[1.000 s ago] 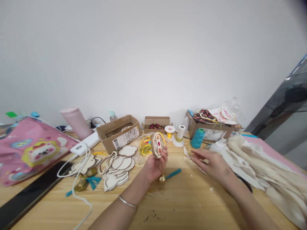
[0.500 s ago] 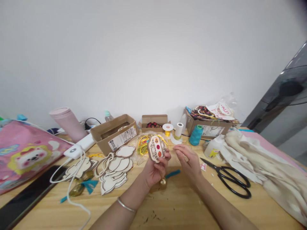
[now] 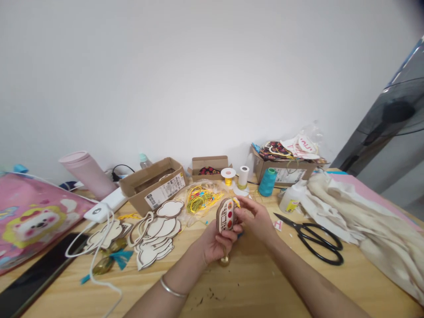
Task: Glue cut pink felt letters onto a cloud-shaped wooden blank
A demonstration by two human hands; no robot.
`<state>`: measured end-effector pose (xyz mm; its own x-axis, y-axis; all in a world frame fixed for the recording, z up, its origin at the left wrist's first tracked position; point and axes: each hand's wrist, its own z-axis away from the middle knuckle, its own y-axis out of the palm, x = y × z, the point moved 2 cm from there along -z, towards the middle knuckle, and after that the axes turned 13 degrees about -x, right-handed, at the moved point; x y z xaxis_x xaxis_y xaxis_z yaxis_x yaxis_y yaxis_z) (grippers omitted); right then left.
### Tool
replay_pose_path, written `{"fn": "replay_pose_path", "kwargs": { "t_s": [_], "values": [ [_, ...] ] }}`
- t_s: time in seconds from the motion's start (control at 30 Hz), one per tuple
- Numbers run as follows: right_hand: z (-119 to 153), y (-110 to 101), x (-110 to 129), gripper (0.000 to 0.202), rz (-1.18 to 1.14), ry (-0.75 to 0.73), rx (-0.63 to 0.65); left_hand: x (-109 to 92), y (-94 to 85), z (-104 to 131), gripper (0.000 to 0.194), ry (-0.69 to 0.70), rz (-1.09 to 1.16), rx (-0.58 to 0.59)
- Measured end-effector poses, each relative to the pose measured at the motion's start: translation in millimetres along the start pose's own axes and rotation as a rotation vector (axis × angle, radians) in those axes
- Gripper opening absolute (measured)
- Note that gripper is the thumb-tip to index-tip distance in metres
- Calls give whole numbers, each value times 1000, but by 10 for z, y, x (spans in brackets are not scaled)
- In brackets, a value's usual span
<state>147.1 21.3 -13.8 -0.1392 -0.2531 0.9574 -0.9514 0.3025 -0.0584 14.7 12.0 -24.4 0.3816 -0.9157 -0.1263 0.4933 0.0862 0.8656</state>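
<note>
Ornament half covered, margins cropped, print unreadable.
Fingers of the left hand (image 3: 218,245) cover the lower edge of the layered wooden ornament (image 3: 227,216); whether the fingertips of the right hand (image 3: 255,216) touch its side cannot be told. Behind them a blue tassel (image 3: 240,235) is mostly hidden. The left edge crops the pink cartoon bag (image 3: 39,216); the right edge, the beige cloth (image 3: 361,221); the bottom, both forearms (image 3: 308,274). Print on the carton label (image 3: 165,192) is too small.

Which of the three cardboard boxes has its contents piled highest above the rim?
The right box, behind the teal thread cone: its pile rises well above the rim, while contents sit low inside the left box and middle box.
</note>
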Motion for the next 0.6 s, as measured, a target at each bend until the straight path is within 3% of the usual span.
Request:
{"fn": "replay_pose_path", "kwargs": {
  "t_s": [0.1,0.2,0.37,0.5,0.6],
  "values": [
    [-25,-14,-23,26,-146,179,-28,22,4,-11,21,-25,-84,-32],
    [-47,-50,-42,25,-297,285,-100,22,11,-32,27,52,-257,-93],
    [-51,-71,-104,26,-544,423,18,46,66,-7,40,175,-604,-188],
    [-54,-114,-82,20,-743,464,82,102,169,119,59,133,-692,-93],
    [-28,-133,-55,20,-803,509,118,155,223,201,61,35,-681,-11]
  ]
}}
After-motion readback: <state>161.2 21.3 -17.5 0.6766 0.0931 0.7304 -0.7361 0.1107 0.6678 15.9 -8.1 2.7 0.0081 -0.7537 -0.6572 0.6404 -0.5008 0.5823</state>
